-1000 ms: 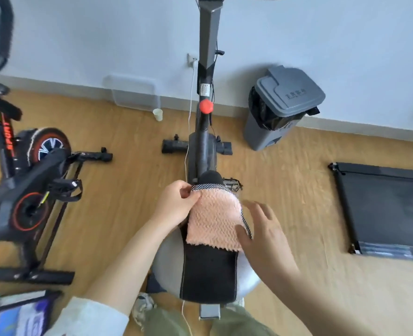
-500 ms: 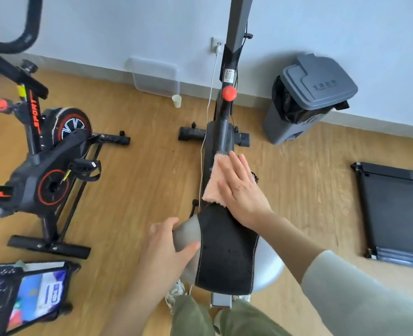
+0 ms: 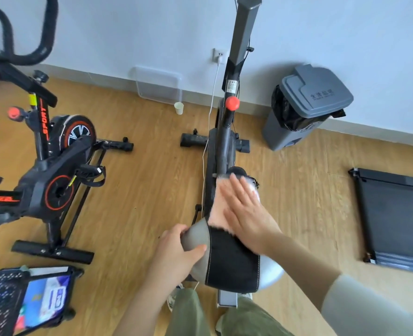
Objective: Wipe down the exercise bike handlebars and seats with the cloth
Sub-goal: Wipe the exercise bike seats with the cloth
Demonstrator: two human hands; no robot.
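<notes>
Pink cloth [image 3: 218, 209] — now pressed flat under right hand [image 3: 246, 214], fingers straight | left hand [image 3: 176, 253] let go of cloth, now grips seat [image 3: 232, 260] side | seat wipe has started

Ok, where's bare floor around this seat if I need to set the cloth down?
Bare floor lies between the grey bike and the black-and-red bike, and between the seat and the treadmill. Crowded: the wall strip with clear tray, paper cup and bin.
</notes>
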